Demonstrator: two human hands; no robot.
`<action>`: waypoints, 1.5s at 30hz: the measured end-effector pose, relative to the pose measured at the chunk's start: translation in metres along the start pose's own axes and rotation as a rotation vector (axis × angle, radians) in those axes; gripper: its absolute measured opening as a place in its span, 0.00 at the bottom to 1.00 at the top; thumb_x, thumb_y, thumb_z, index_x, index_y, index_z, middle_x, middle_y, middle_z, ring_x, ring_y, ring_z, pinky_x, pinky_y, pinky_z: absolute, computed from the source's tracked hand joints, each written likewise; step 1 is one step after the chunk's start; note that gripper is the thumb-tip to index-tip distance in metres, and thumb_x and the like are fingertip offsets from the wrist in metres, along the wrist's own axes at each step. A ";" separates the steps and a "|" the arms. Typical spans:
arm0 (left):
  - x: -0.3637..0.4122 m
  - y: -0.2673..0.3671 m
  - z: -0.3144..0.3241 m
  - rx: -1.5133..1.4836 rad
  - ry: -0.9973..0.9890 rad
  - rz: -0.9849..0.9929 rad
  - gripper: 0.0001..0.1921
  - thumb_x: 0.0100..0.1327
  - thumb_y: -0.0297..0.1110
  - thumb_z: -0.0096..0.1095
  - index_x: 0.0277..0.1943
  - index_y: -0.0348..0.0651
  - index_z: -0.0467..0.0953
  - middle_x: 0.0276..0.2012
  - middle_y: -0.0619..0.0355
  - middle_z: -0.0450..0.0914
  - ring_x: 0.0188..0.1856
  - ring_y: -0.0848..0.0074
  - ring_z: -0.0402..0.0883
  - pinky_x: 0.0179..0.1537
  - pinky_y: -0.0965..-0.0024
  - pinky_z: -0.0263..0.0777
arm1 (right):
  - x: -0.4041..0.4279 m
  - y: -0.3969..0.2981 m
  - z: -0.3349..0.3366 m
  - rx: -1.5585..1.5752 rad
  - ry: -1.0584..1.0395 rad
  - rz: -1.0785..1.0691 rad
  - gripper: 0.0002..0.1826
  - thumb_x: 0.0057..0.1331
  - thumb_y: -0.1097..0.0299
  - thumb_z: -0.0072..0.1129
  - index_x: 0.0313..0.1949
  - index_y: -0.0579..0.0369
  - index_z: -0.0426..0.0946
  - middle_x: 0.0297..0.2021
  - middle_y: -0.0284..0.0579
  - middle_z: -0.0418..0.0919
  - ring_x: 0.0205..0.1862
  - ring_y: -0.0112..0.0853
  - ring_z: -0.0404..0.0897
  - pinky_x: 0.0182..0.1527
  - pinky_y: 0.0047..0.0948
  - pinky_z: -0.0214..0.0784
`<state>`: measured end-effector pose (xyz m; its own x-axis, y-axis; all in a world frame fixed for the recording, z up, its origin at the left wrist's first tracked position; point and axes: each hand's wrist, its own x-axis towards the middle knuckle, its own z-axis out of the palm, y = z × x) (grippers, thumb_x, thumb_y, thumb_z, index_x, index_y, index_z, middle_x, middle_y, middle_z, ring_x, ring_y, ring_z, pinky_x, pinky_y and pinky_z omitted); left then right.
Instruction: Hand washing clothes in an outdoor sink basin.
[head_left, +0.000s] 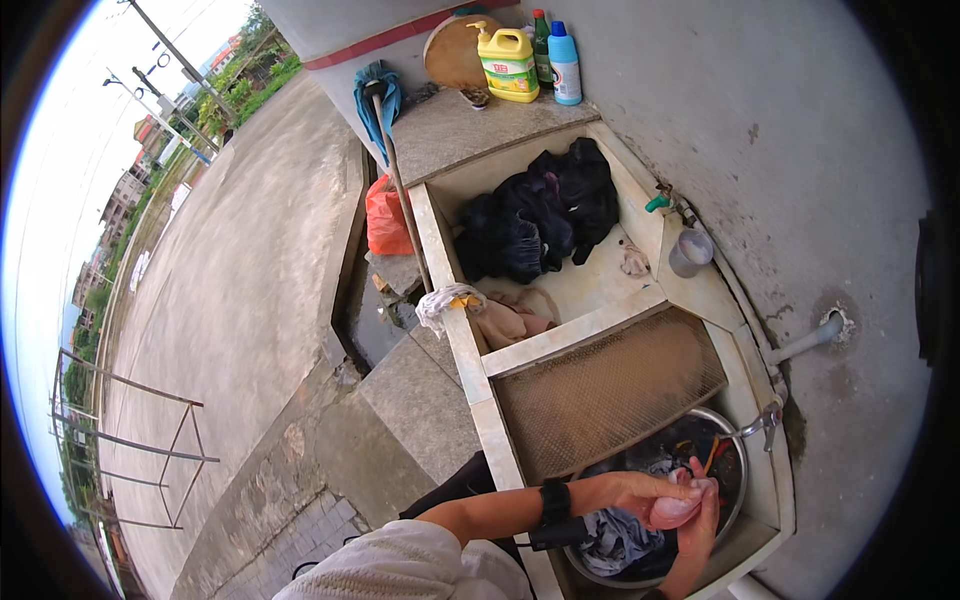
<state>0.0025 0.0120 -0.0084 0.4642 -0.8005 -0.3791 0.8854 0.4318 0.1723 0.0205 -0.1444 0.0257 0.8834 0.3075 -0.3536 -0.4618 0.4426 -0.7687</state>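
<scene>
My left hand (641, 496), with a dark band on its wrist, presses against a small wet pink cloth (673, 513). From the other side my right hand (701, 517) grips the same cloth, so it is bunched between both hands. Under them sits a round metal basin (742, 491) in the near sink compartment. Dark wet fabric lies in the basin, with a grey-blue garment (619, 541) heaped at its near side. Just beyond my right fingers is a metal tap (765, 424). The palms are partly hidden by the fingers and cloth.
A ridged washboard slab (615, 382) slopes beside the basin. Dark clothes (540, 210) fill much of the far compartment. A grey cup (690, 253) stands on the ledge; a yellow detergent jug (510, 66) is farther back. A mop handle (405, 202) leans by the sink's left rim.
</scene>
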 end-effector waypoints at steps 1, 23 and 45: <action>0.005 -0.004 -0.002 -0.002 0.002 0.003 0.24 0.60 0.53 0.65 0.52 0.47 0.73 0.48 0.60 0.78 0.51 0.76 0.75 0.52 0.67 0.70 | 0.000 0.001 0.000 -0.001 -0.081 0.042 0.20 0.59 0.54 0.66 0.38 0.55 0.69 0.52 0.54 0.72 0.51 0.39 0.75 0.60 0.40 0.64; 0.011 -0.044 -0.030 1.548 0.517 0.676 0.12 0.54 0.38 0.58 0.28 0.36 0.77 0.21 0.42 0.78 0.24 0.52 0.80 0.28 0.55 0.74 | 0.016 0.056 0.022 -0.711 0.205 -0.118 0.15 0.68 0.73 0.49 0.24 0.52 0.56 0.18 0.29 0.58 0.20 0.16 0.58 0.24 0.21 0.52; -0.363 0.158 -0.066 1.135 1.122 0.875 0.17 0.59 0.43 0.67 0.44 0.41 0.73 0.34 0.58 0.78 0.30 0.72 0.76 0.36 0.69 0.71 | 0.000 0.121 0.192 -1.299 0.197 -0.206 0.18 0.64 0.61 0.58 0.51 0.53 0.72 0.56 0.50 0.68 0.59 0.45 0.67 0.57 0.41 0.62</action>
<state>-0.0275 0.3981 0.0962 0.9417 0.3100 -0.1306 0.2321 -0.3176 0.9194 -0.0503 0.0707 0.0347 0.9752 0.1574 -0.1557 -0.0046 -0.6886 -0.7252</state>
